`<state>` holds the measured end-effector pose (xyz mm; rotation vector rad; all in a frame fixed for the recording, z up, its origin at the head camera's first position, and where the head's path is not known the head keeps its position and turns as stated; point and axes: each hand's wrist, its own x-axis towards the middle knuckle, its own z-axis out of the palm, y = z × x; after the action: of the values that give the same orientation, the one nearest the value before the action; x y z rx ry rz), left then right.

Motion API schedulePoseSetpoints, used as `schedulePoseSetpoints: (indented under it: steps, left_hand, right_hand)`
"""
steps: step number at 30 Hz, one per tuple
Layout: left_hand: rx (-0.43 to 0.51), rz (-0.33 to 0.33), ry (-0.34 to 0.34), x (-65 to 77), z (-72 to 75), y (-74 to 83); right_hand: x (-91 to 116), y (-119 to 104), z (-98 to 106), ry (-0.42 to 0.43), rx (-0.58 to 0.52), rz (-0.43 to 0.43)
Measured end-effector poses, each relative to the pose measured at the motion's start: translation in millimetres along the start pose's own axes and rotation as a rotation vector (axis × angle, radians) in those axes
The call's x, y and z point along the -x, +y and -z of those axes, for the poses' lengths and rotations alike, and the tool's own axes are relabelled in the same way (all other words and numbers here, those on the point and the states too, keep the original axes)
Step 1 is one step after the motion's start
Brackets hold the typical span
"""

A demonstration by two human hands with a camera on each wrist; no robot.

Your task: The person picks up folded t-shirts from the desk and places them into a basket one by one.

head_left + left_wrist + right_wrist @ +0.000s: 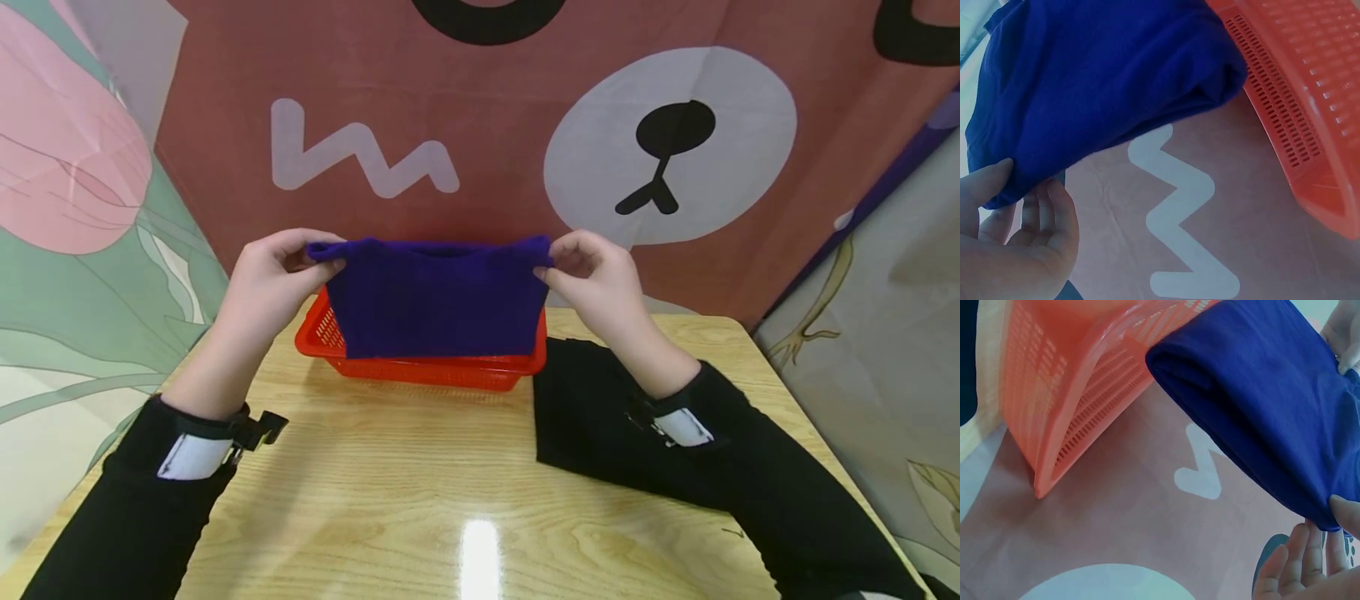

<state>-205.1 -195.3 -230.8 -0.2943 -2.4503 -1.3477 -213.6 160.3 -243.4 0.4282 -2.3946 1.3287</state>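
A folded blue-purple cloth [438,304] hangs between both hands, above and in front of a red plastic basket [442,372]. Its upper left corner is pinched between thumb and fingers of my left hand [273,271]. At the upper right corner my right hand [596,271] pinches the cloth the same way. In the left wrist view the cloth [1104,81] shows a thick folded end close to the basket [1272,94]. From the right wrist, the cloth's layers [1260,412] appear beside the slotted basket wall [1094,406]. Most of the basket's inside is hidden behind the cloth.
A black cloth [600,425] lies flat on the wooden table [390,483], right of the basket and partly beneath my right forearm. Behind the table hangs a brown printed curtain [495,125] with a cartoon face. Flowered fabric [67,275] hangs at the left.
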Motion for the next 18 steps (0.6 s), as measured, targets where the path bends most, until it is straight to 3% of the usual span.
schedulePoseSetpoints:
  steps: [7, 18]
  left_hand:
    - [0.002, 0.03, -0.007, -18.1, -4.5, -0.6]
    - [-0.092, 0.087, -0.075, -32.2, -20.8, -24.3]
  right_hand:
    - [-13, 9, -6, -0.003, -0.046, -0.019]
    - [-20, 31, -24, -0.095, 0.056, -0.084]
